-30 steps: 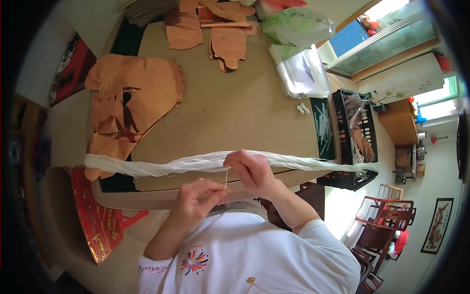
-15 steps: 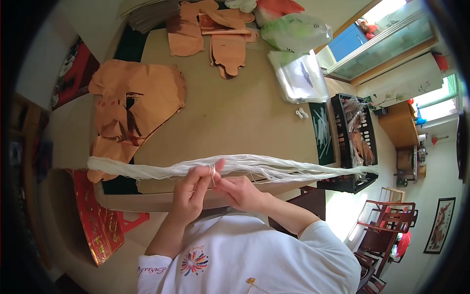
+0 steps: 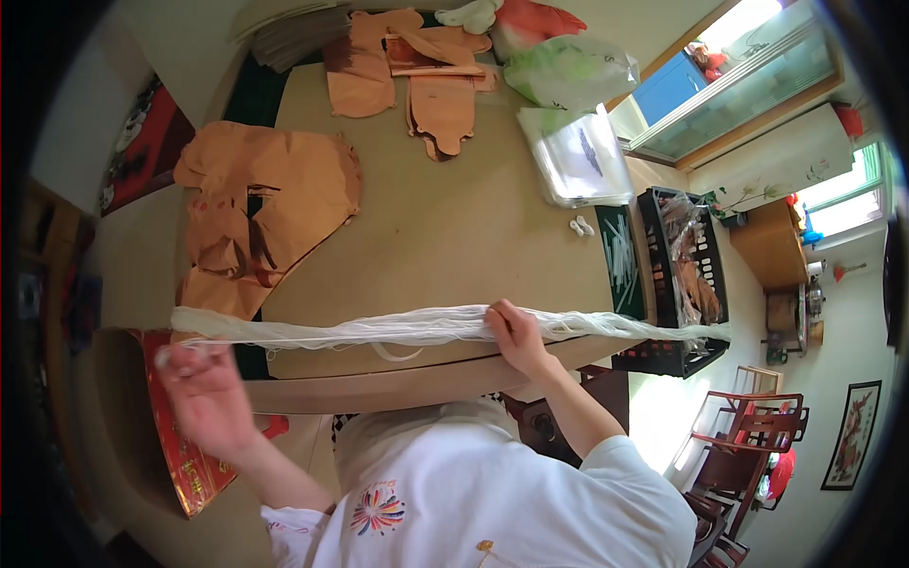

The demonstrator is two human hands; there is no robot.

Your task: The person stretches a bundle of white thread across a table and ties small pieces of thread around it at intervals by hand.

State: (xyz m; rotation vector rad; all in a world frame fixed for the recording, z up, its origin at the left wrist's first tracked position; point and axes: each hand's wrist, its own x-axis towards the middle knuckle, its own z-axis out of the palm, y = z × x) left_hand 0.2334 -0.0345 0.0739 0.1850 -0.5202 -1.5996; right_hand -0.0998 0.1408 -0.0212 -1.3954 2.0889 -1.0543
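I see the bundle of white threads (image 3: 379,325) lying stretched along the near edge of the table (image 3: 454,218). My right hand (image 3: 516,333) curls over it right of the middle and pins it down, while my left hand (image 3: 204,398), blurred and off to the left, looks pinched on a single thread (image 3: 312,343) drawn taut from the bundle. I judge a level, steady pull along the bundle serves best, with the right hand pressing so neighbouring threads don't drag or snarl. Beyond the right hand, a black crate (image 3: 712,284) holds plastic-wrapped brownish pieces, a dark green tray (image 3: 622,256) holds white sticks, and clear bags (image 3: 579,156) lie stacked.
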